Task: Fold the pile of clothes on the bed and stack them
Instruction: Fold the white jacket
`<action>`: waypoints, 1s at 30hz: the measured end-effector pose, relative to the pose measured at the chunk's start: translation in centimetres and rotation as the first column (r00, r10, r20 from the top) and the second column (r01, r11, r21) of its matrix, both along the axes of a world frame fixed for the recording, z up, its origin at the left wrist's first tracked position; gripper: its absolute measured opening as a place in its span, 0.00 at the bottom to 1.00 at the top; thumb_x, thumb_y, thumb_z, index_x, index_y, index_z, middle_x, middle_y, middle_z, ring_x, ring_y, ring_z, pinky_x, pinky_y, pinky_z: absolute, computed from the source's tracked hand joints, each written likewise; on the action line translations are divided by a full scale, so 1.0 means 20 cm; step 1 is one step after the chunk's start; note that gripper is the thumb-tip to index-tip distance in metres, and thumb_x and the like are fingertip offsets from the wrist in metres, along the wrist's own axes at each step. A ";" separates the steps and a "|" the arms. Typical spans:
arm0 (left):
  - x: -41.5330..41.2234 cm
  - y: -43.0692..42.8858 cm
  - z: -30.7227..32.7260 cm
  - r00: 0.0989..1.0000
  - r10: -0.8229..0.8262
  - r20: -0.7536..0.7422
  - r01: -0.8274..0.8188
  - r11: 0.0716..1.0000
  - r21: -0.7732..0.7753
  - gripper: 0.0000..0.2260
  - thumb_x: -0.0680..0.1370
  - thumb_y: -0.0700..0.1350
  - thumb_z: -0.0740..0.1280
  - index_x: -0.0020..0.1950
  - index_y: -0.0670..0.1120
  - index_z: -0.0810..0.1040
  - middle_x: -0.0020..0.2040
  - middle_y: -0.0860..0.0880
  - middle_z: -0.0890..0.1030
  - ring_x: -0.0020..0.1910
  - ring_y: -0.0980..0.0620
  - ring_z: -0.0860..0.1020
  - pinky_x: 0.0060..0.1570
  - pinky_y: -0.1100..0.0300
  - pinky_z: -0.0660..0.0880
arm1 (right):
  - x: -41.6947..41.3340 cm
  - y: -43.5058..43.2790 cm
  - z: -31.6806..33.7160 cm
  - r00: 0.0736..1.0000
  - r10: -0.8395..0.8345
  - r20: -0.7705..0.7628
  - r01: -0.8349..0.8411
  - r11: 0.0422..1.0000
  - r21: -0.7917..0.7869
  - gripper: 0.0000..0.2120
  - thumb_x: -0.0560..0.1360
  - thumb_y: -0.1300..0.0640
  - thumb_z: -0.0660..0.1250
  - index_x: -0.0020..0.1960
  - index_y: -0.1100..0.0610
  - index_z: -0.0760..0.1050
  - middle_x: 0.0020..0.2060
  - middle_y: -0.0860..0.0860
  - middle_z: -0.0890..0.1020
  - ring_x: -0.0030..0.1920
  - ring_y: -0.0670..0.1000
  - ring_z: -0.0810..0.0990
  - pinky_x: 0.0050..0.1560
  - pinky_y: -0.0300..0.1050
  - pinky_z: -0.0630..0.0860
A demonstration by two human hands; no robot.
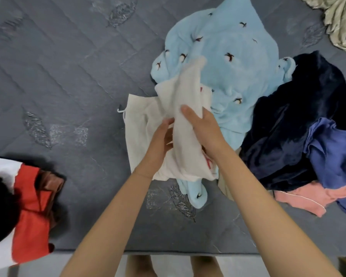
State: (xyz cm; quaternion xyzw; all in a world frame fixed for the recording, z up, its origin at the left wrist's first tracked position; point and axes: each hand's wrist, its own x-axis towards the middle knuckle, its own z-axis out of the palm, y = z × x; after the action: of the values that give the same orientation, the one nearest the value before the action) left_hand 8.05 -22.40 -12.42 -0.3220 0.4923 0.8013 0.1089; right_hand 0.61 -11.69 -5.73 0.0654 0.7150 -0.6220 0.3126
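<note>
Holding white garment (185, 148) in L grip (160, 143) and R grip (204, 131); red print (208, 161) unreadable.

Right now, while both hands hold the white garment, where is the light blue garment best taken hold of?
The light blue garment is probably best pinched at its far, bunched part, from above and the left: it lies bare there, with raised folds. The white garment covers its near part; the navy garment crowds its right side.
</note>
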 end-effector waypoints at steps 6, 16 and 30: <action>0.07 -0.36 0.06 0.997 0.065 0.038 -0.071 0.980 0.185 0.29 0.78 0.62 0.55 0.68 0.44 0.74 0.62 0.42 0.81 0.64 0.45 0.78 0.61 0.52 0.77 | 0.17 -0.31 -0.13 0.943 0.318 0.094 -0.322 0.946 0.029 0.18 0.82 0.48 0.61 0.70 0.48 0.68 0.52 0.48 0.82 0.50 0.48 0.83 0.56 0.46 0.80; 0.13 -0.48 -0.15 0.989 0.121 0.081 -0.127 0.989 0.076 0.19 0.80 0.43 0.67 0.71 0.46 0.72 0.64 0.47 0.80 0.62 0.48 0.79 0.63 0.49 0.76 | 0.19 -0.27 -0.31 0.903 0.198 -0.381 -0.049 0.929 0.366 0.17 0.77 0.65 0.66 0.65 0.59 0.73 0.48 0.54 0.82 0.48 0.49 0.80 0.54 0.44 0.75; 0.23 -0.37 -0.37 0.998 -0.038 0.057 0.059 0.058 -0.997 0.34 0.79 0.58 0.63 0.78 0.43 0.55 0.76 0.36 0.58 0.76 0.37 0.59 0.74 0.44 0.52 | 0.19 -0.25 -0.67 0.625 0.766 -0.150 -0.299 0.413 0.860 0.32 0.79 0.33 0.47 0.79 0.40 0.43 0.79 0.49 0.38 0.78 0.55 0.33 0.74 0.56 0.32</action>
State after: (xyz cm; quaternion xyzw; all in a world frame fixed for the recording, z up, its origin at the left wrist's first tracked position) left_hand 12.66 -29.77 -19.76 -0.2984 0.9173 0.2391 -0.1108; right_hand 4.48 -16.70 -19.20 -0.2251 0.9404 -0.1030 0.2330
